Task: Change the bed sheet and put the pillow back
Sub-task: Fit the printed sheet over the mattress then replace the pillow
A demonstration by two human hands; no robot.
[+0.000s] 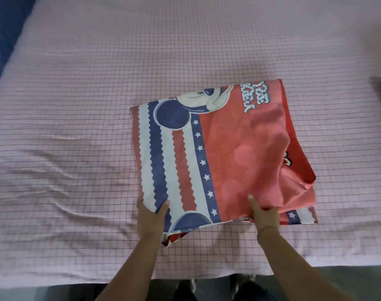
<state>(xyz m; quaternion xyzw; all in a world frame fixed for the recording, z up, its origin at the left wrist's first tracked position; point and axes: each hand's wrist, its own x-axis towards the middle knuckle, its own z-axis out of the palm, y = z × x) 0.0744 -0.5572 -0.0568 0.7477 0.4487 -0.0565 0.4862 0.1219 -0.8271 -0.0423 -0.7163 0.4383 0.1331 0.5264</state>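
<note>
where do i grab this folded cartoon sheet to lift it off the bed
Take the folded sheet by its near edge, from the person's side, one grip toward each near corner, where the left hand and right hand pinch it: layers lie loose there.

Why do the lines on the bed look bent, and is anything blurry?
Head view: the wide lens bows the bed grid toward the edges. Head view: the sheet, left hand and right hand are fairly sharp; a dark patch at the right edge is blurred. Head view: light is soft and even, no glare.
</note>
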